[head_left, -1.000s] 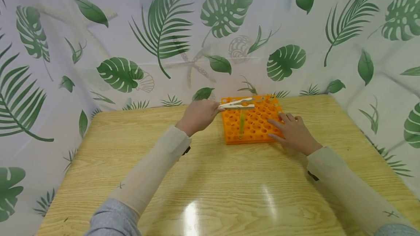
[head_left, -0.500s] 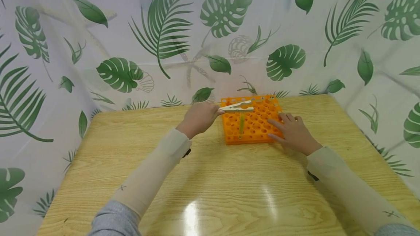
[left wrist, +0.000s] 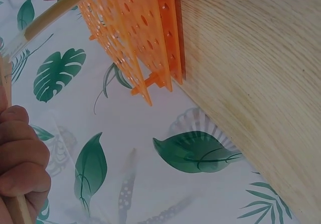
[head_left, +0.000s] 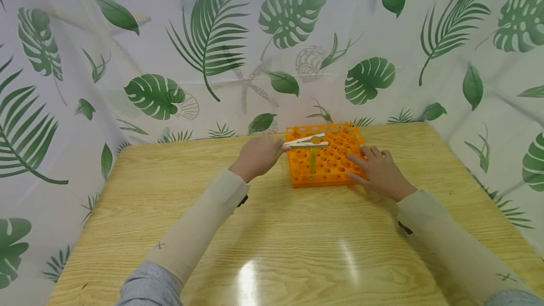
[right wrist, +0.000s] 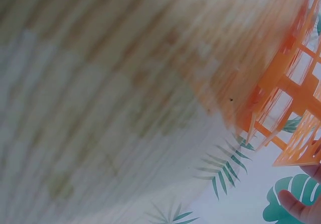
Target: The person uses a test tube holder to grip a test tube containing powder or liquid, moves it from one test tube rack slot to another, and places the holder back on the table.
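Observation:
My left hand (head_left: 260, 155) grips the handle end of a wooden test tube clamp (head_left: 299, 143); in the left wrist view its fingers curl round the wood. At the clamp's forked end is a glass test tube (left wrist: 52, 17) with yellow liquid. The tube's lower part meets the orange test tube rack (head_left: 335, 155); how deep it sits in a hole I cannot tell. My right hand (head_left: 382, 173) rests on the rack's right edge, fingers spread and thumb toward the front. Only fingertips (right wrist: 293, 204) of it show in the right wrist view.
The rack stands near the far edge of a wood-grain table (head_left: 272, 240). Behind it hangs a white cloth (head_left: 238, 51) printed with green leaves, close to the rack's back. Many round holes cover the rack's top.
The clamp in my left hand has come down slightly, and less of the tube shows below it. My right hand has stayed on the rack.

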Motion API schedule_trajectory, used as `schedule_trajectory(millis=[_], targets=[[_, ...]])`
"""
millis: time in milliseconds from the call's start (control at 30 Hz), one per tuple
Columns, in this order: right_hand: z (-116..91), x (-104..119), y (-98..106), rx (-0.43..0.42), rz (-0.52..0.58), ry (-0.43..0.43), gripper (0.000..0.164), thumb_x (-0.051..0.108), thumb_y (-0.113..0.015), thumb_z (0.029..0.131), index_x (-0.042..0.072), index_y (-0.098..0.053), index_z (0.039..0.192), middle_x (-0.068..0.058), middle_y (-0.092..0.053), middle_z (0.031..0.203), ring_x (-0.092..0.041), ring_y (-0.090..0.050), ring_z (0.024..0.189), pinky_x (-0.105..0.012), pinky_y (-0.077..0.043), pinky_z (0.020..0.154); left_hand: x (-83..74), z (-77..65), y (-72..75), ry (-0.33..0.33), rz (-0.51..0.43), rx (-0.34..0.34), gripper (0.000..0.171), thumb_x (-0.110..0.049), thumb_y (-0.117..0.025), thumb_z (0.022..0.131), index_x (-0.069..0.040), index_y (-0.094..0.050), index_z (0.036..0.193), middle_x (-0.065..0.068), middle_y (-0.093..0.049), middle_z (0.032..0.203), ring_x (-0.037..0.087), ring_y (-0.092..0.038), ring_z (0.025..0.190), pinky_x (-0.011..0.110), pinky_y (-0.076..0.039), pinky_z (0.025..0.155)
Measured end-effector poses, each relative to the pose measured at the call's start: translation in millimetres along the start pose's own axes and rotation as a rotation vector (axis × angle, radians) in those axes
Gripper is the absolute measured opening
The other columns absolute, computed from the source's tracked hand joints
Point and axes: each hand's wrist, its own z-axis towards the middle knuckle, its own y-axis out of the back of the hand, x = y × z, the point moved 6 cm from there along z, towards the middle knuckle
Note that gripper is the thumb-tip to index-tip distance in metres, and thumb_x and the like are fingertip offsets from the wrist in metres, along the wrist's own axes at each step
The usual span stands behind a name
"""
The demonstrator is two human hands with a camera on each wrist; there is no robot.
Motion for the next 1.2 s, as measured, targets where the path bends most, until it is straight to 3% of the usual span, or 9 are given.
schedule_trajectory(millis=[400,733,1200], targets=[[0,0,0,0.007,0.000,0.001,0.057,0.048,-0.061,0.087,0.016,-0.052,0.133,-0.024,-0.046,0.130,-0.039,-0.046,0.112,-0.057,-0.037,0.083,1.7,-1.0,-15.2,0.007,-0.032,0.019,0.039,-0.039,-0.042,0.100,-0.013,-0.047,0.071,-0.002,-0.036,0.058,0.012,-0.033,0.050,0.024,-0.029,0.048],[0,0,0,0.012,-0.015,0.000,0.057,0.048,-0.060,0.087,0.016,-0.052,0.133,-0.024,-0.046,0.131,-0.040,-0.045,0.114,-0.058,-0.037,0.084,1.1,-1.8,-24.2,0.017,-0.025,0.046,0.039,-0.040,-0.040,0.100,-0.012,-0.053,0.075,-0.002,-0.041,0.058,0.012,-0.035,0.049,0.024,-0.031,0.047],[0,-1,-2,0.005,-0.014,-0.003,0.057,0.049,-0.060,0.087,0.017,-0.052,0.133,-0.024,-0.046,0.131,-0.039,-0.046,0.113,-0.057,-0.038,0.084,1.0,-1.4,-32.4,-0.024,-0.004,0.001,0.034,-0.036,-0.047,0.098,-0.013,-0.050,0.073,-0.002,-0.040,0.058,0.012,-0.034,0.049,0.024,-0.028,0.046]])
